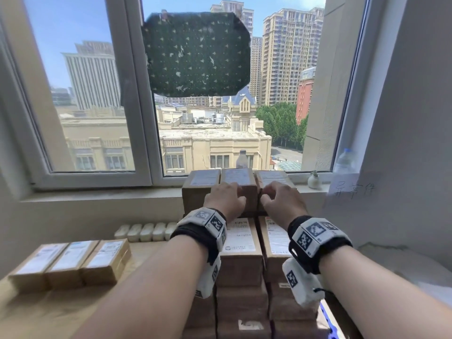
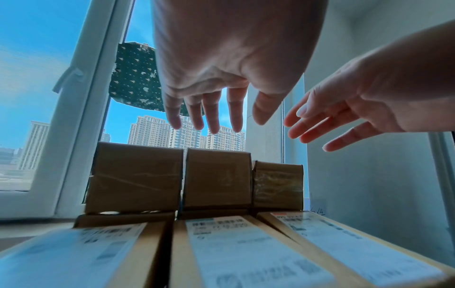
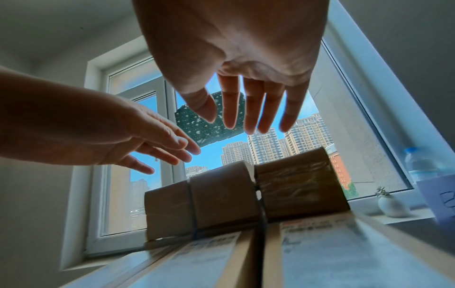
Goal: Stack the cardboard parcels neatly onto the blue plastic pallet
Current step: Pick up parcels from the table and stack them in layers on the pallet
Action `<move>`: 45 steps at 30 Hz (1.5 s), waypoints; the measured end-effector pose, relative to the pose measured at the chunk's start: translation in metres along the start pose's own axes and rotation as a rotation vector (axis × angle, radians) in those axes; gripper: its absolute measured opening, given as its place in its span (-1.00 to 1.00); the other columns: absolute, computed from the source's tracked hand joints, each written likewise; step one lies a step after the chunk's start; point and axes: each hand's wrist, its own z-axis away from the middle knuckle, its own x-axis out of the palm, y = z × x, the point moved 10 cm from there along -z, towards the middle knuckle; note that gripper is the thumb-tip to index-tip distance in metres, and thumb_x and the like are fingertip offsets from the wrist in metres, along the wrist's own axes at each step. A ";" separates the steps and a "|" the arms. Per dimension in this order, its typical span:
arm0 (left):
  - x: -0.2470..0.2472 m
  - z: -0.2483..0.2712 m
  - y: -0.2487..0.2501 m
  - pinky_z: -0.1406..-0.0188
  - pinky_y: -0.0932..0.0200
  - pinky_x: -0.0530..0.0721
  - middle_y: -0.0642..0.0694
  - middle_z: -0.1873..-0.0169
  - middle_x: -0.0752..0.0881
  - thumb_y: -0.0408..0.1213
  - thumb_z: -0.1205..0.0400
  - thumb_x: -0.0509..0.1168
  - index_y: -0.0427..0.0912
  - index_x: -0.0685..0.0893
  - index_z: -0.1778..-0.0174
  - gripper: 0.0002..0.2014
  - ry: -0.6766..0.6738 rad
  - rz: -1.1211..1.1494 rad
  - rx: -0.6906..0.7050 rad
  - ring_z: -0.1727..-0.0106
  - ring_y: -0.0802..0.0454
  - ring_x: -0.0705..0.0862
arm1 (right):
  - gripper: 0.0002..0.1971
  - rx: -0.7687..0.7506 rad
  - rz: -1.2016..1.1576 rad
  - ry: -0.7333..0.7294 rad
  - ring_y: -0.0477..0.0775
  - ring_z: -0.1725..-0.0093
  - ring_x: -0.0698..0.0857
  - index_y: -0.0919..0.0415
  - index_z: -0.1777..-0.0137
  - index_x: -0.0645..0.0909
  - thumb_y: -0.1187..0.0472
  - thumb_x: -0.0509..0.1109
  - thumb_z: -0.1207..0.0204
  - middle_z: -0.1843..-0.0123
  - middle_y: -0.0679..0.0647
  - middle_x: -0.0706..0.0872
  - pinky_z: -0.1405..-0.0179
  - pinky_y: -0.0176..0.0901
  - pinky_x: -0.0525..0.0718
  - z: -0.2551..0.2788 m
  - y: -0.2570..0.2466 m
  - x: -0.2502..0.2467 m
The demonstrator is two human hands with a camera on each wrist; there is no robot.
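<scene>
Both hands hover empty over the far top row of the stack: the left hand (image 1: pixel 226 200) and the right hand (image 1: pixel 281 200) sit side by side, fingers spread and relaxed, gripping nothing, and the wrist views show clear air between the fingertips and the cardboard. Just beneath and ahead of the fingers stand 3 parcels in a row, the left parcel (image 2: pixel 134 178), the middle parcel (image 2: pixel 218 179) and the right parcel (image 2: pixel 278 186), flanks almost touching, the right one sitting lower than its 2 neighbours. Under the wrists lies the nearer tier of labelled parcels (image 1: pixel 241 241), and a sliver of the blue pallet (image 1: pixel 326 316) shows low, to the right of the right wrist. The step looks like squaring up this top row rather than fetching. Well to the left of the left hand, 3 loose parcels (image 1: pixel 71 263) lie on the table (image 1: pixel 36 311). The next move probably calls for flat palms on the row's near faces, nudging them flush, then reaching left for another parcel.
</scene>
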 end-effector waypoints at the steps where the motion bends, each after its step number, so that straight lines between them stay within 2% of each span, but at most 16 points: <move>1: -0.002 0.009 -0.005 -0.46 -0.15 0.47 -0.12 -0.44 0.54 -0.06 -0.72 0.19 -0.05 0.53 -0.47 -0.60 0.005 0.001 -0.013 -0.48 -0.12 0.45 | -0.70 -0.018 -0.012 0.003 0.08 -0.16 0.67 0.08 -0.26 0.63 0.10 0.28 -0.58 -0.20 0.05 0.74 -0.20 -0.01 0.65 0.009 -0.006 0.001; 6: -0.008 0.047 -0.042 -0.48 -0.14 0.45 -0.12 -0.45 0.53 -0.07 -0.72 0.15 -0.02 0.52 -0.47 -0.61 -0.001 -0.006 -0.085 -0.49 -0.13 0.43 | -0.72 -0.090 -0.041 -0.032 0.03 -0.17 0.67 0.09 -0.27 0.64 0.13 0.28 -0.61 -0.19 0.01 0.75 -0.12 -0.16 0.58 0.046 -0.040 0.020; 13: -0.025 0.076 -0.106 -0.50 -0.12 0.43 -0.12 -0.42 0.57 -0.11 -0.70 0.14 -0.04 0.56 -0.43 -0.63 0.029 0.030 -0.166 -0.47 -0.12 0.46 | -0.76 -0.158 -0.082 -0.108 0.01 -0.15 0.70 0.06 -0.19 0.69 0.13 0.30 -0.58 -0.13 -0.05 0.78 -0.21 -0.10 0.64 0.069 -0.090 0.064; 15: -0.031 0.086 -0.130 -0.50 -0.11 0.42 -0.15 -0.42 0.55 -0.13 -0.71 0.14 -0.06 0.55 -0.43 -0.63 0.027 0.048 -0.199 -0.47 -0.15 0.46 | -0.76 -0.172 -0.080 -0.130 0.02 -0.14 0.71 0.06 -0.18 0.69 0.14 0.29 -0.58 -0.11 -0.04 0.78 -0.18 -0.14 0.63 0.073 -0.108 0.082; 19: -0.054 0.109 -0.193 -0.46 -0.05 0.44 -0.16 -0.41 0.54 -0.16 -0.72 0.16 -0.07 0.55 -0.45 -0.63 0.047 0.056 -0.273 -0.46 -0.16 0.46 | -0.78 -0.205 -0.078 -0.176 0.03 -0.08 0.71 0.07 -0.15 0.71 0.13 0.30 -0.58 -0.06 -0.02 0.80 -0.09 -0.17 0.60 0.080 -0.156 0.128; 26: -0.102 0.145 -0.316 -0.46 -0.02 0.46 -0.20 -0.39 0.57 -0.13 -0.71 0.18 -0.06 0.59 -0.42 -0.64 0.076 0.048 -0.369 -0.42 -0.17 0.51 | -0.80 -0.245 -0.158 -0.263 0.04 -0.05 0.73 0.08 -0.12 0.71 0.13 0.33 -0.56 -0.05 0.01 0.80 -0.16 0.03 0.70 0.099 -0.254 0.220; 29: -0.116 0.162 -0.366 -0.47 0.00 0.45 -0.21 -0.42 0.54 -0.15 -0.72 0.15 -0.06 0.57 -0.44 -0.64 0.068 0.055 -0.406 -0.45 -0.18 0.49 | -0.81 -0.253 -0.153 -0.292 0.04 -0.07 0.72 0.06 -0.10 0.72 0.13 0.32 -0.58 -0.05 -0.01 0.80 -0.17 -0.02 0.68 0.109 -0.292 0.260; 31: -0.126 0.172 -0.400 -0.48 0.01 0.43 -0.22 -0.43 0.54 -0.17 -0.71 0.16 -0.07 0.57 -0.44 -0.63 0.079 0.058 -0.429 -0.46 -0.18 0.48 | -0.80 -0.247 -0.146 -0.303 0.06 -0.10 0.72 0.09 -0.11 0.73 0.14 0.32 -0.57 -0.07 0.01 0.81 -0.16 -0.10 0.65 0.117 -0.317 0.287; 38: -0.129 0.204 -0.498 -0.48 0.02 0.43 -0.21 -0.45 0.53 -0.16 -0.71 0.15 -0.07 0.57 -0.43 -0.63 0.053 0.074 -0.492 -0.47 -0.19 0.48 | -0.77 -0.151 -0.179 -0.368 0.09 -0.11 0.74 0.12 -0.12 0.74 0.19 0.33 -0.53 -0.09 0.08 0.82 -0.15 -0.14 0.64 0.144 -0.360 0.378; 42: -0.128 0.217 -0.543 -0.48 0.06 0.40 -0.20 -0.47 0.54 -0.18 -0.73 0.14 -0.12 0.55 -0.47 -0.62 0.057 0.106 -0.530 -0.48 -0.18 0.48 | -0.75 -0.094 -0.217 -0.387 0.09 -0.11 0.73 0.15 -0.16 0.72 0.20 0.31 -0.55 -0.09 0.07 0.81 -0.19 -0.08 0.65 0.153 -0.374 0.413; 45: -0.124 0.220 -0.569 -0.47 -0.03 0.44 -0.17 -0.46 0.55 -0.16 -0.72 0.12 -0.10 0.52 -0.47 -0.61 0.062 0.154 -0.567 -0.47 -0.18 0.48 | -0.74 -0.079 -0.215 -0.401 0.08 -0.09 0.72 0.14 -0.19 0.70 0.18 0.30 -0.56 -0.09 0.07 0.79 -0.13 -0.09 0.65 0.155 -0.382 0.431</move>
